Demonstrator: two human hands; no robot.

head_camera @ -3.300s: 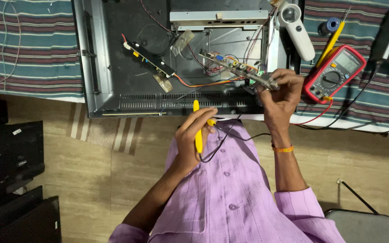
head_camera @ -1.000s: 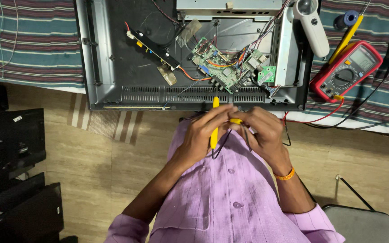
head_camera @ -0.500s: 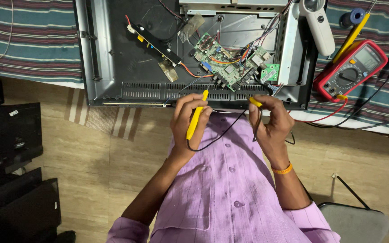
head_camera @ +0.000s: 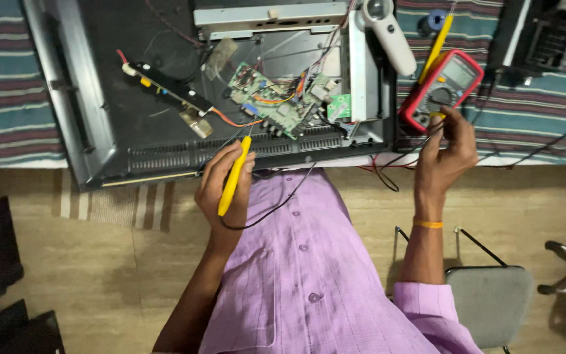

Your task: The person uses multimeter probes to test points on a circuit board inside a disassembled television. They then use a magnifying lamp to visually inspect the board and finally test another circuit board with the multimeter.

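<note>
Looking down from the head camera, the right hand (head_camera: 445,154) had moved away from the left hand (head_camera: 225,183) since half a second earlier, rising to the red-cased grey multimeter (head_camera: 441,88) on the striped cloth, fingers pinching a second yellow probe beside its dial. The left hand's fingers were curled around a yellow plastic test probe (head_camera: 234,177) at the edge of the opened dark monitor casing (head_camera: 99,137), below the green circuit board (head_camera: 273,101). A white handheld magnifier (head_camera: 388,29) lay above.

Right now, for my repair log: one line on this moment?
left hand: holds yellow probe | right hand: at red meter | circuit board: exposed
</note>
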